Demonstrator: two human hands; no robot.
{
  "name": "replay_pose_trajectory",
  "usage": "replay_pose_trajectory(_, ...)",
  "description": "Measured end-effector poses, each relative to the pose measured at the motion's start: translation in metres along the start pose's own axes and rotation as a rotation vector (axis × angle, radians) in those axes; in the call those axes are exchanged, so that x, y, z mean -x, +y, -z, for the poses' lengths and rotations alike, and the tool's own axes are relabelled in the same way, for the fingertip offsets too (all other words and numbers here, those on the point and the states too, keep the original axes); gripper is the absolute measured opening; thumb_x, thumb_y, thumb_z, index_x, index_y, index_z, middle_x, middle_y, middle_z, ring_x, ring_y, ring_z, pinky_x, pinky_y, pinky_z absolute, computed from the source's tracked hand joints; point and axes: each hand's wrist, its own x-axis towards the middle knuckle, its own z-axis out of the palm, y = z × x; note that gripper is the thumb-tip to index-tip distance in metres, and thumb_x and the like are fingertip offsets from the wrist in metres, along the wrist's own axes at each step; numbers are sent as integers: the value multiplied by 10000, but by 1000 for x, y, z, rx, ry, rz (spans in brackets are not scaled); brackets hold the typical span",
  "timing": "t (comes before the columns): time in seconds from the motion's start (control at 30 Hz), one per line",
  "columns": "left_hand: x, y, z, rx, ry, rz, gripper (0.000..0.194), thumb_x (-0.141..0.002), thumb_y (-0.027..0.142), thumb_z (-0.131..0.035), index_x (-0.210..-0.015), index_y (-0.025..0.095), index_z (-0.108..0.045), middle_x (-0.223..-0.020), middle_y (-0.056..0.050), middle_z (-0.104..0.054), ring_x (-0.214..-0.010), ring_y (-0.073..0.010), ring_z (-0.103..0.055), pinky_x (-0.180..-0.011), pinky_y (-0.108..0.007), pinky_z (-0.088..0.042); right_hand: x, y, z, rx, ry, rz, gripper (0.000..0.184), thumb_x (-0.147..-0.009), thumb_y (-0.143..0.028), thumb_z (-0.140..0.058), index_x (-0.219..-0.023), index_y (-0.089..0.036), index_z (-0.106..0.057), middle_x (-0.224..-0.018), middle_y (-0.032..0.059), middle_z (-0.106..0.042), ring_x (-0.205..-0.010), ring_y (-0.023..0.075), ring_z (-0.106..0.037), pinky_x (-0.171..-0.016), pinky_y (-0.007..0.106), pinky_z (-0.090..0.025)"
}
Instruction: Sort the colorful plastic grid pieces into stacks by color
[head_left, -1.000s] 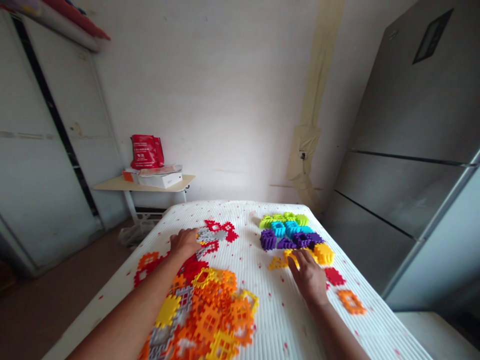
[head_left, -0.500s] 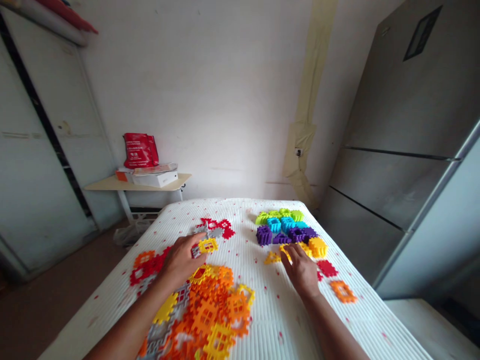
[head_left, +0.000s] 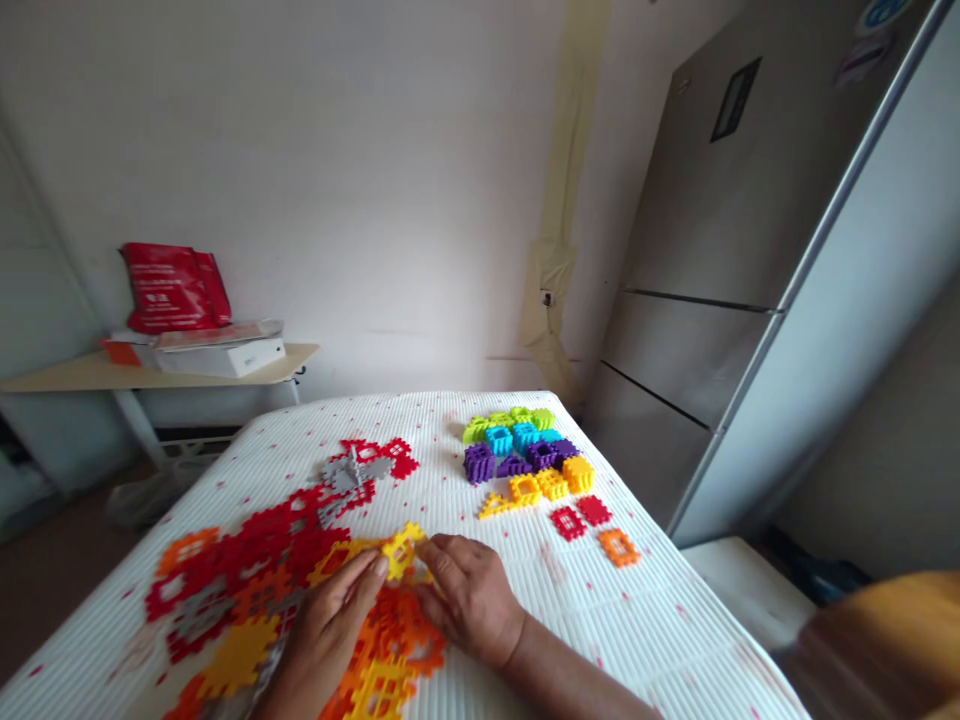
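Note:
A yellow notched plastic building tile is tilted upright between my two hands, above the loose pile. My left hand has its thumb and fingers closed at the tile's left edge. From the other side, the fingertips of my right hand pinch its right edge. Under my hands lies a heap of orange tiles. A yellow window tile is at its near side, and a solid yellow tile is left of my left hand. My left fingertips are partly hidden.
Red tiles and grey tiles spread to the left. Sorted on the right are green, blue, purple and yellow stacks, red tiles and an orange tile. A fridge stands right.
My left hand has come back toward me with the yellow tile. My right hand has left the yellow stacks and moved left to meet it. The view has turned right.

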Motion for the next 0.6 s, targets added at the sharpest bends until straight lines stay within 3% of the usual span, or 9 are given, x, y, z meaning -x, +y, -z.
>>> replay_pose_trajectory(0.17, 8, 7, 0, -50, 79, 87, 544, -717, 657, -478, -868, 170, -669, -654, -45, -677, -712, -233, -662, -723, -315, -544, 1, -1, 0, -33, 21, -119, 418, -871, -388, -496, -1221, -159, -482, -1110, 131, -584, -968, 211, -576, -786, 328, -519)
replay_pose_trajectory(0.43, 13, 7, -4, -3, 124, 48, 529, -708, 603, -493, -946, 166, -674, -952, -89, -727, -896, -268, -672, -759, -355, -565, 0, -11, 0, -129, 21, -109, 415, -875, -392, -491, -1225, -171, -479, -1100, 114, -596, -955, 213, -567, -802, 338, -513)
replay_pose_trajectory(0.6, 12, 6, -4, -12, 151, 48, 491, -733, 555, -490, -955, 160, -680, -994, -90, -726, -981, -273, -653, -824, -347, -549, -1, -15, -2, -133, 37, -154, 454, -860, -444, -510, -1223, -172, -489, -1119, 119, -584, -962, 225, -559, -807, 355, -509)
